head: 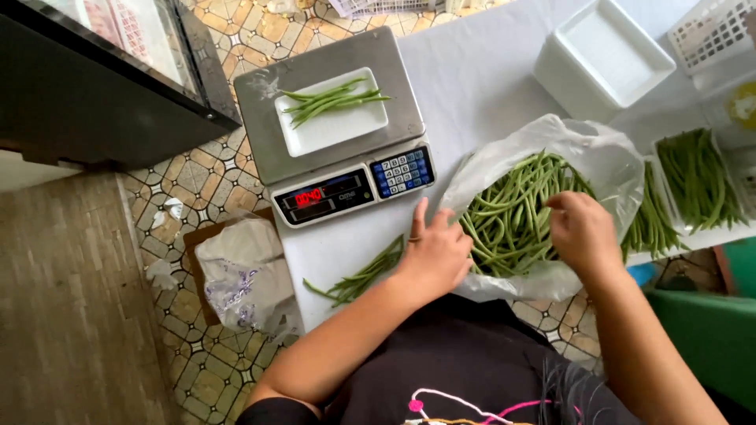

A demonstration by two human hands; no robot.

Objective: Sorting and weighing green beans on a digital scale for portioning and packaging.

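Green beans (516, 212) are lying heaped in an open clear plastic bag (606, 161), which is sitting on the white table (472, 79) at its near edge, just right of the scale. Right hand (581, 230) is resting on top of the heap, fingers curled down into the beans; cannot tell whether they are pinching any. Left hand (437, 252) is lying palm-down on the table, touching the bag's left edge, fingers loosely spread, forefinger pointing up toward the scale, gripping nothing. Small loose bunch of beans (358, 277) is lying on the table just left of that hand. Digital scale (335, 126) is sitting at the table's left end with its red display lit, carrying a white foam tray (331, 130) with a few beans (335, 98) across its top half. Stack of empty white foam trays (602, 55) is sitting behind the bag. Filled trays of beans (697, 177) are lining up to the right of the bag, one partly hidden by it. White plastic basket (713, 31) is showing at the top right corner. Crumpled white bag (240, 271) is lying on the patterned tile floor (205, 181), left of the table.
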